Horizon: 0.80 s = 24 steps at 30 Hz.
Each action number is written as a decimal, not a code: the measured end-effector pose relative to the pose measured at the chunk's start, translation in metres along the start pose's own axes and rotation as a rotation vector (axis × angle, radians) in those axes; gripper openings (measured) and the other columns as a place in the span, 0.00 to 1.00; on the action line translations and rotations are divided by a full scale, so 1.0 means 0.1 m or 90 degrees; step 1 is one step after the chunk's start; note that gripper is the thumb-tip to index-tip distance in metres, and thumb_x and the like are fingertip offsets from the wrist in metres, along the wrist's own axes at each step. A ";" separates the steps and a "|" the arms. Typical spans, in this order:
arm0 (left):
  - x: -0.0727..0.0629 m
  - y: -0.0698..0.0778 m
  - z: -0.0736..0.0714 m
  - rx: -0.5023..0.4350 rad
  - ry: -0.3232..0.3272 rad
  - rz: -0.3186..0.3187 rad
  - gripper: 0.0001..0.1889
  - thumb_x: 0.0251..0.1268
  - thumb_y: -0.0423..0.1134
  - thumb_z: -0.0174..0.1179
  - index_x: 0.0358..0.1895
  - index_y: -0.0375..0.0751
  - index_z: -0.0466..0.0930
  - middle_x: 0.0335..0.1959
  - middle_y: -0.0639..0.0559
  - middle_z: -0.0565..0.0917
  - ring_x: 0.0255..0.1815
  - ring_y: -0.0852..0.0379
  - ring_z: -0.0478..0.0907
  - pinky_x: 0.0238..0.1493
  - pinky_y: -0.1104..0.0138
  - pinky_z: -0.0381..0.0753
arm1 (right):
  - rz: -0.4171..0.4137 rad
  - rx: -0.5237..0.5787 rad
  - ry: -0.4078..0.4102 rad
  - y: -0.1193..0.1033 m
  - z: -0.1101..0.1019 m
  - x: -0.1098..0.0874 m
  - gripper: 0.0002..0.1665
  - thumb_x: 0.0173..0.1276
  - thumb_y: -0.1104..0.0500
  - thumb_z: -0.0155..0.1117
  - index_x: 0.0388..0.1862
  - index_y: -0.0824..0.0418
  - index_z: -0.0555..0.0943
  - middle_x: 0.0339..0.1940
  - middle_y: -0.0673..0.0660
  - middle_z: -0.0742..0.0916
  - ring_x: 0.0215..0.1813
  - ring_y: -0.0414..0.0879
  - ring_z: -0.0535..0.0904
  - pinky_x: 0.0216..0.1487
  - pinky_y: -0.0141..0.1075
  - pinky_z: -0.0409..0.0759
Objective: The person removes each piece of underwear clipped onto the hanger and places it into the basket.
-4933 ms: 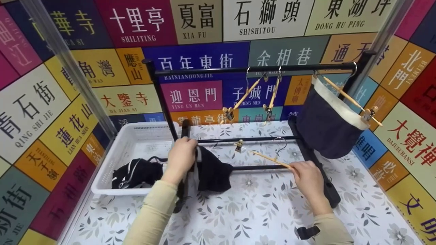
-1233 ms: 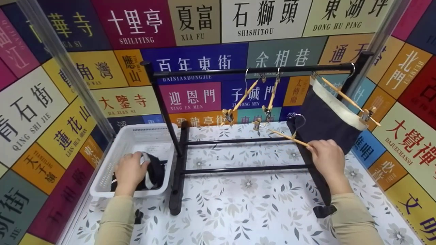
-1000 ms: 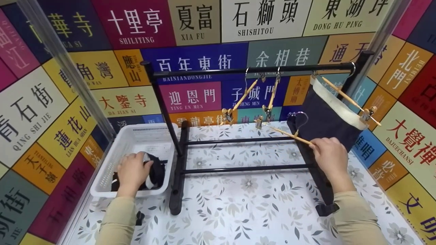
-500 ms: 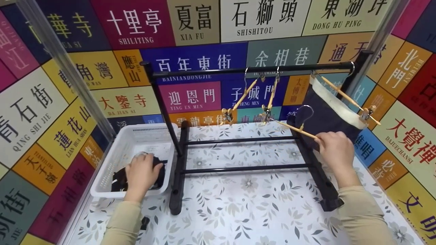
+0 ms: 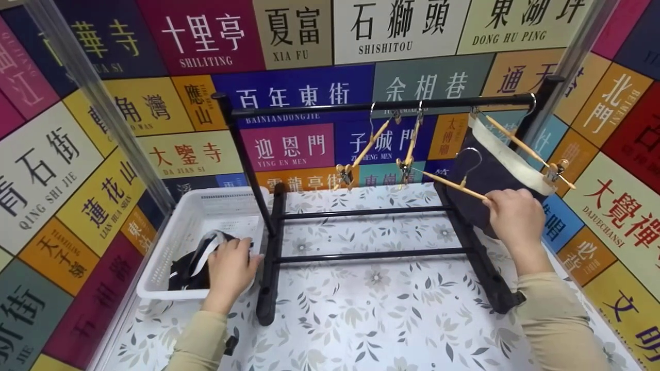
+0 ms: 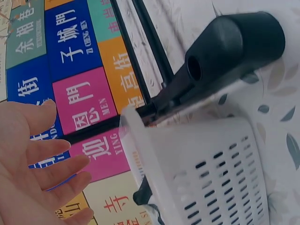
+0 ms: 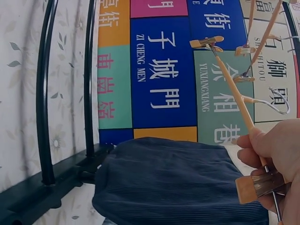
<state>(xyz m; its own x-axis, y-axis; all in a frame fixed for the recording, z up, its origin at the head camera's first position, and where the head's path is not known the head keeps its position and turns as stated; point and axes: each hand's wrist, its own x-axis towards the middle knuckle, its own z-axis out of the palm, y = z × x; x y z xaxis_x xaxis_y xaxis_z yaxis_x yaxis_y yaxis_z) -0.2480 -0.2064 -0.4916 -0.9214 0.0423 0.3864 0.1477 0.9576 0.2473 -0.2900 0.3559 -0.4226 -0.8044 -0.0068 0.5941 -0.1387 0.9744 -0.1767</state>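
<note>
Hanger (image 5: 449, 184) is in the right hand (image 5: 517, 221), in front of the right end of the rack (image 5: 371, 256) and below its top bar (image 5: 309, 107). I see thumb and fingers pinching the thin rod near one end, close by a clip (image 7: 258, 185). From those fingers its long axis slants leftward across the rack's upper part, and the hook (image 7: 262, 100) stands up from mid-rod, off the bar; I judge that the gap between hook and bar matters most. The right hand is plainly the nearer. The left hand (image 5: 231, 270) is at the basket (image 5: 175, 294) left of the rack, fingers spread and loosely bent, gripping nothing that my views show. The hanger looks light: a pale wooden rod, a silvery wire hook, wood-tipped metal clips, no garment on it. In the head view it partly overlaps the dark cloth (image 5: 495, 167) hanging at the rack's right.
</note>
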 end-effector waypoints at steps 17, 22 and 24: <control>-0.11 0.20 0.15 -0.019 0.030 0.050 0.25 0.62 0.50 0.67 0.55 0.36 0.79 0.48 0.38 0.82 0.51 0.36 0.76 0.52 0.40 0.66 | 0.046 -0.001 -0.013 0.05 -0.18 0.18 0.09 0.72 0.61 0.62 0.42 0.67 0.85 0.34 0.67 0.85 0.37 0.67 0.74 0.38 0.61 0.69; -0.14 0.27 0.19 -0.030 0.037 0.068 0.24 0.61 0.48 0.68 0.55 0.37 0.80 0.47 0.38 0.83 0.50 0.36 0.76 0.52 0.41 0.65 | 0.045 -0.007 0.001 0.05 -0.24 0.21 0.09 0.71 0.61 0.62 0.42 0.66 0.84 0.35 0.67 0.85 0.40 0.68 0.74 0.39 0.62 0.70; -0.15 0.31 0.20 -0.036 0.041 0.074 0.24 0.60 0.48 0.69 0.55 0.37 0.80 0.48 0.38 0.82 0.51 0.37 0.76 0.53 0.40 0.65 | 0.044 -0.007 0.006 0.05 -0.26 0.22 0.09 0.71 0.61 0.62 0.42 0.66 0.84 0.36 0.67 0.85 0.41 0.67 0.74 0.38 0.62 0.70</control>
<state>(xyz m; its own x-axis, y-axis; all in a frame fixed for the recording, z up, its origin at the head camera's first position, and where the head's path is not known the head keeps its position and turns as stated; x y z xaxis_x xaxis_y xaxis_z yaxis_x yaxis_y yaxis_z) -0.2366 -0.1722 -0.5076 -0.8724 0.1321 0.4706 0.2735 0.9298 0.2461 -0.2937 0.3660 -0.3899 -0.8067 0.0633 0.5876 -0.0759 0.9749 -0.2093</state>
